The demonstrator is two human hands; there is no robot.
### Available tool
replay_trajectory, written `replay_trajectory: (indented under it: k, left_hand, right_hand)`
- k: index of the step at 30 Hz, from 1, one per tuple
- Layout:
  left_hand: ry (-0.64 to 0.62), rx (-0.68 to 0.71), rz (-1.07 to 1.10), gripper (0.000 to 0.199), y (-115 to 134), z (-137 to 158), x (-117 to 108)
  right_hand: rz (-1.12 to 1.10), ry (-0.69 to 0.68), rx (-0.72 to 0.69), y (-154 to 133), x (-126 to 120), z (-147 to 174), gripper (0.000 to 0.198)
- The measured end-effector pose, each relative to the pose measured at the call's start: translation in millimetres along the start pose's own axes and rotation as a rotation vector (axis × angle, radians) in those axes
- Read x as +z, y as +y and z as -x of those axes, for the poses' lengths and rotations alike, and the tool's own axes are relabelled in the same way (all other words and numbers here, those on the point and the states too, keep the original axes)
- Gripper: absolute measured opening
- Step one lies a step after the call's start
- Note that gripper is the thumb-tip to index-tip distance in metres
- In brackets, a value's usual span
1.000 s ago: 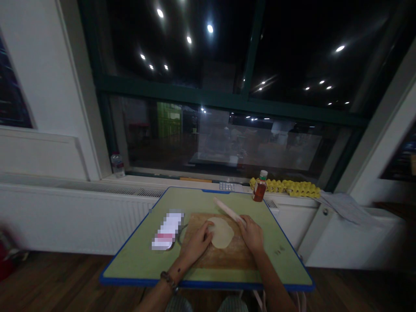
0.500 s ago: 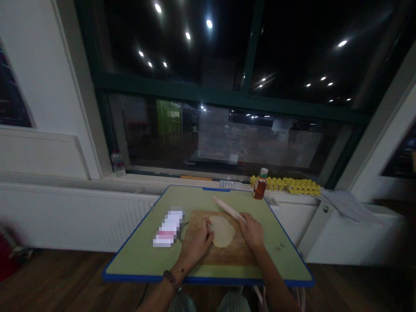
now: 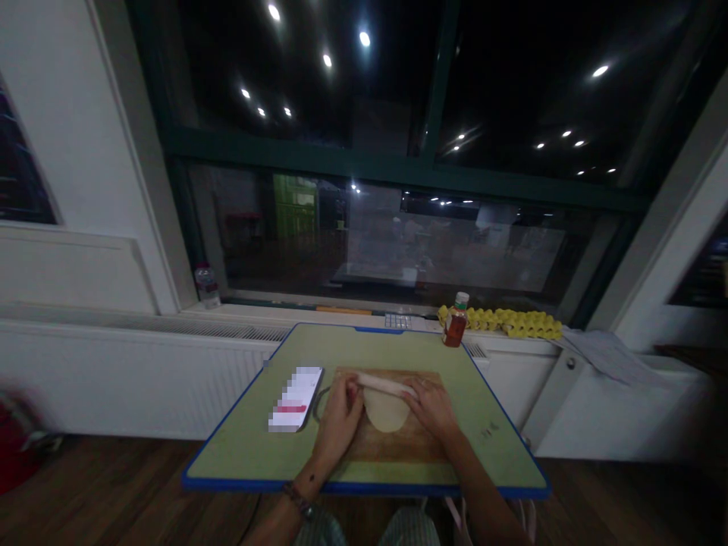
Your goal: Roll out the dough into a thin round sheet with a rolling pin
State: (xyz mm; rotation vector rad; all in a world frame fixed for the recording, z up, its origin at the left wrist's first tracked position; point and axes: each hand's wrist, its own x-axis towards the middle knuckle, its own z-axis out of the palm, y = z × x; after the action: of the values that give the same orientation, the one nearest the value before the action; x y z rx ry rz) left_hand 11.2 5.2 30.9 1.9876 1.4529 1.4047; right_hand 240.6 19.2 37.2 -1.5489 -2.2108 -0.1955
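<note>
A pale rolling pin [image 3: 385, 384] lies across the upper part of a round, flat sheet of dough [image 3: 387, 413]. My left hand [image 3: 340, 409] is closed around the pin's left end. At the other end, my right hand [image 3: 431, 403] grips it with the fingers over the wood. Beneath the dough is a wooden cutting board [image 3: 398, 451], its left side partly covered by my left hand and forearm.
The board rests on a small green table [image 3: 500, 455] with a blue edge. A lit phone [image 3: 299, 398] lies to the left. A bottle of reddish-brown liquid [image 3: 455, 326] stands at the back right, by yellow egg cartons [image 3: 512, 324]. A water bottle [image 3: 206, 287] is on the sill.
The rolling pin has come down from a slant onto the dough's upper part. My left hand has left the dough's edge and taken hold of the pin's left end.
</note>
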Motion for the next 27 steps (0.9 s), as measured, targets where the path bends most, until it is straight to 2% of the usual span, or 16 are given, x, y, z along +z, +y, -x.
replay_trajectory:
  k: [4,7,11,14,16,19,23,27]
  left_hand:
    - [0.072,0.018,-0.215,0.029,6.4,-6.8,-2.8]
    - [0.002,0.093,-0.43,0.029,14.4,-16.7,-2.6]
    - [-0.099,0.19,-0.584,0.029,12.3,-35.5,8.8]
    - [-0.148,0.215,-0.651,0.03,3.7,-46.3,19.8]
    - [-0.186,0.188,-0.675,0.031,-0.6,-49.5,24.5]
    - [-0.235,0.154,-0.689,0.036,-2.0,-48.8,26.4]
    - [-0.264,0.189,-0.716,0.04,0.1,-42.3,23.8]
    - [-0.27,0.241,-0.691,0.042,1.2,-30.8,20.0]
  right_hand:
    - [-0.045,-0.042,-0.089,-3.1,-4.5,0.1,0.029]
    - [-0.054,-0.066,-0.124,-5.0,-5.6,-0.4,0.029]
    - [-0.084,-0.06,-0.162,-6.1,-7.4,-0.4,0.027]
    - [-0.143,-0.038,-0.153,-4.2,-7.5,-0.2,0.026]
    - [-0.152,0.016,-0.093,-1.7,-4.9,-0.4,0.029]
    - [-0.035,0.072,-0.01,0.3,1.9,-0.8,0.036]
    - [0.16,-0.027,-0.003,-3.6,7.3,1.6,0.04]
    - [0.161,-0.039,0.01,-9.8,9.1,12.4,0.041]
